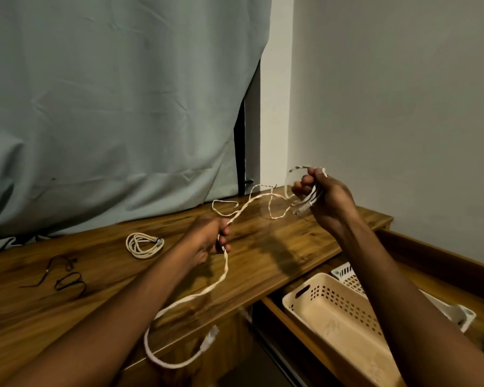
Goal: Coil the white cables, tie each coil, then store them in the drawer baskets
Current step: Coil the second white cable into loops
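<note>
The right hand (323,195) is raised above the far end of the counter (263,263), fingers curled around a small bunch of loops of the white cable (225,270), with one plug poking out below its fist. The left hand (211,237) sits lower and nearer, gripping the same cable partway along; the run between the two hands hangs slack in a wavy line over the wood. Below the left hand the rest of the cable trails off the counter's front edge and swings down in a loop, the other plug (209,337) dangling free.

So this looks like the coiling step, and only just begun: a few turns gathered, most of the length still loose. The next move, I'd judge, calls for the left hand to feed slack up toward the right so another loop can be laid in, without the hanging tail snagging on the edge.

To the left of the left hand lies a finished coil (144,244), already bundled. Further left are thin dark ties (65,276). Under the right forearm the drawer (274,311) stands open with a beige basket (338,317) inside and a white basket (347,277) behind it.

No brand, label or writing is readable anywhere.
</note>
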